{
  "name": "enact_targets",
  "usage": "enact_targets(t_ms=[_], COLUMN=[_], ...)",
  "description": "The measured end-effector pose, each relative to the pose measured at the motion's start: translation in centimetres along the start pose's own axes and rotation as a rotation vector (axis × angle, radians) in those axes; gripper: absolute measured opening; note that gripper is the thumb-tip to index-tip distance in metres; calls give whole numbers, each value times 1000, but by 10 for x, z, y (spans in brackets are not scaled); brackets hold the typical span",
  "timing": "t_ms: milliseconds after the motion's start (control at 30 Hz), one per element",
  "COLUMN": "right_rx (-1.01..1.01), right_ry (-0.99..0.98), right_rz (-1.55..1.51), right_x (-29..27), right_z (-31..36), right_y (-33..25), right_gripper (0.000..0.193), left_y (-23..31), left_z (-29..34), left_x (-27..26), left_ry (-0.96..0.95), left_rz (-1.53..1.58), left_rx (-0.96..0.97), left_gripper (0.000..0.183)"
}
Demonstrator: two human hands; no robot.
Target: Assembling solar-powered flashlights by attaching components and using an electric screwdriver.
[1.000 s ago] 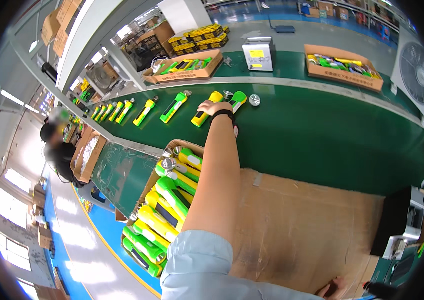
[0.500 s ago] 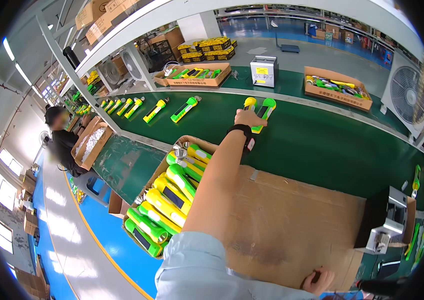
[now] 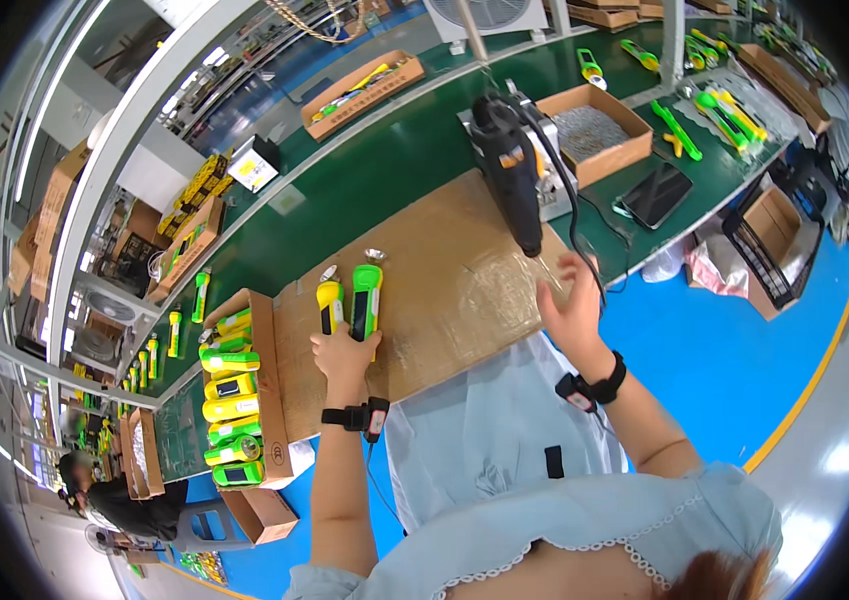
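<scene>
Over the cardboard sheet (image 3: pixel 424 270), my left hand (image 3: pixel 342 352) is closed round the lower ends of two flashlights lying side by side. One is a yellow flashlight (image 3: pixel 330 296), the other a green flashlight (image 3: pixel 366 300) with a dark panel; their heads point away from me. A loose shiny round part (image 3: pixel 374 255) lies just past the green one. My right hand (image 3: pixel 574 312) is raised at the sheet's right edge with thumb and fingers apart, holding nothing. Just beyond it hangs a black corded power tool (image 3: pixel 509 175) with a tapered nose. Its cable runs down by my fingers.
A carton (image 3: pixel 266 370) packed with green and yellow flashlights stands left of the sheet. More flashlights line the green belt (image 3: pixel 274 240). To the right are a box of small parts (image 3: pixel 614 150), a phone (image 3: pixel 656 195) and loose green casings. A person (image 3: pixel 124 510) sits far left.
My left hand has brought the two flashlights from the green belt back onto the cardboard. The view has turned right. My right hand, curled near the lower edge before, is now raised and spread.
</scene>
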State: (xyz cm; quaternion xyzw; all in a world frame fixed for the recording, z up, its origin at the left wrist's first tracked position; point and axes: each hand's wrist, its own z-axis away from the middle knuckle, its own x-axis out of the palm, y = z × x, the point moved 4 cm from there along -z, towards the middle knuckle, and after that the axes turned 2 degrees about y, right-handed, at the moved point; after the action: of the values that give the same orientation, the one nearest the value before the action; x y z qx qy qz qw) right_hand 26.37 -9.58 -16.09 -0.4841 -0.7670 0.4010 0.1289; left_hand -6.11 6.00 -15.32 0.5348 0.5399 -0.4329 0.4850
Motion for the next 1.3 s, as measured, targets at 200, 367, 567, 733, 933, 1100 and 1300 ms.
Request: enact_targets(t_ms=[200,367,567,733,933,1100,1300], right_rx=[-87,124,20,103,48,38,105], right_ry=[44,-88,-10,-121,-125,-198,-285], right_rz=[-13,-504,-666,-851,-891,-788,-782], right_x=[-2,28,19,26,54,62,63], right_z=[-61,-116,-155,-179,-186,-190,-191], right_y=[-33,-32,-2,17,30,27,19], right_gripper=[75,74,54,75,70,62,57], left_y=[10,29,-171,-213,-190,-164,-177], left_z=[39,113,205,268,272,280,324], left_x=[1,-3,110,178,155,115,72], left_ry=[551,244,-144,-897,-581,-350,-440], left_rz=[-185,374,279,1143,1424,1588,1486], left_rx=[327,599,-218,-864,-922,-964,-1133], left_gripper=[49,19,23,35,37,38,38])
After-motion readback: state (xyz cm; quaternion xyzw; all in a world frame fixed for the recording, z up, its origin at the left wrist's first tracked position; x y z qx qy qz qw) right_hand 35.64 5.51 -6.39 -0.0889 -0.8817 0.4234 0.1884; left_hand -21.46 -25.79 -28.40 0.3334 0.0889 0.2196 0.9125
